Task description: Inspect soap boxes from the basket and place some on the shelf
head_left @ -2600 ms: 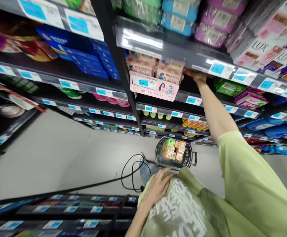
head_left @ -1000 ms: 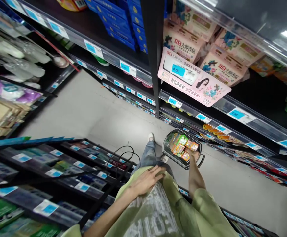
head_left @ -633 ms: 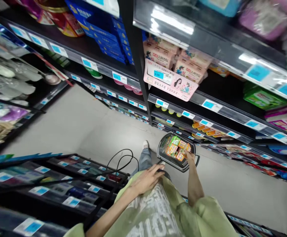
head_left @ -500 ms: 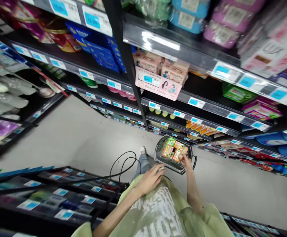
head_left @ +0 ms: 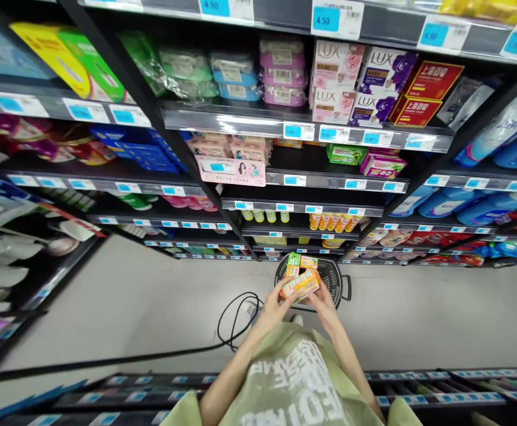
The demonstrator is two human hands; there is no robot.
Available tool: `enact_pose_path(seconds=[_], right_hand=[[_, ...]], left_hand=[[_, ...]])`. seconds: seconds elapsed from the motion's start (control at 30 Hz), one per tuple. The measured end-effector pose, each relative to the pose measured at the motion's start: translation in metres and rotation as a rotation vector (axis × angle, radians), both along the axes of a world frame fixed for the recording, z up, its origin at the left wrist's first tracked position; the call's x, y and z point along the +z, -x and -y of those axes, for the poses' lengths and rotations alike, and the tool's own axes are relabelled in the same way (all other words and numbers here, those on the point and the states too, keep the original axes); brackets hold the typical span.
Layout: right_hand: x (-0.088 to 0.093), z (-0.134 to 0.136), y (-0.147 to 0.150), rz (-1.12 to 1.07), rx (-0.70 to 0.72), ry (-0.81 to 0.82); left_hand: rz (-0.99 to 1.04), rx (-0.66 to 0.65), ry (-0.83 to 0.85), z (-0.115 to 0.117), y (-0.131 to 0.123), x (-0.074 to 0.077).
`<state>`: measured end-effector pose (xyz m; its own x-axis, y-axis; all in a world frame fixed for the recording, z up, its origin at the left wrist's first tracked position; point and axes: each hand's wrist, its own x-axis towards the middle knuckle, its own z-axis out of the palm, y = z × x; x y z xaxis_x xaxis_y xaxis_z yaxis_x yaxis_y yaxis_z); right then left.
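I hold an orange and green soap box (head_left: 301, 284) in front of my chest with both hands. My left hand (head_left: 273, 306) grips its left end, and my right hand (head_left: 323, 302) grips its right end. Just beyond it, a black round shopping basket (head_left: 339, 284) sits on the floor and has several similar orange and green boxes (head_left: 297, 264) in it. The fingers of both hands are curled around the box.
Black store shelves (head_left: 294, 127) with blue price tags rise ahead, stocked with soap boxes (head_left: 356, 80), pink packs (head_left: 231, 148) and bottles (head_left: 333, 222). A black cable (head_left: 235, 322) loops on the grey floor. Another low shelf (head_left: 418, 387) runs beside my body.
My right hand came off the shelf, went down to the basket and came up with a box. My left hand left my shirt and took hold of the box too. The view swung upward.
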<state>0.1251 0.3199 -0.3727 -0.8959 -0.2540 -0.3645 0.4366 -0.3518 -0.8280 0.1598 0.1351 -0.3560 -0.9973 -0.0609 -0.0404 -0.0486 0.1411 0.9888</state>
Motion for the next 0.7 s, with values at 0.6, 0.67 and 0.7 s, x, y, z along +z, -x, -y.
enact_pose_path(seconds=[0.6,0.67,0.7], right_hand=[[0.043,-0.021,-0.008,-0.381,0.025,-0.095],[0.043,-0.022,-0.008,-0.375,-0.035,-0.108],[0.043,-0.021,-0.008,-0.373,-0.071,-0.128]], left_hand=[[0.044,-0.003,-0.453,-0.006,-0.014,0.048],[-0.001,-0.027,-0.409,-0.006,-0.014,0.046],[0.0,-0.026,-0.394,-0.006,-0.014,0.045]])
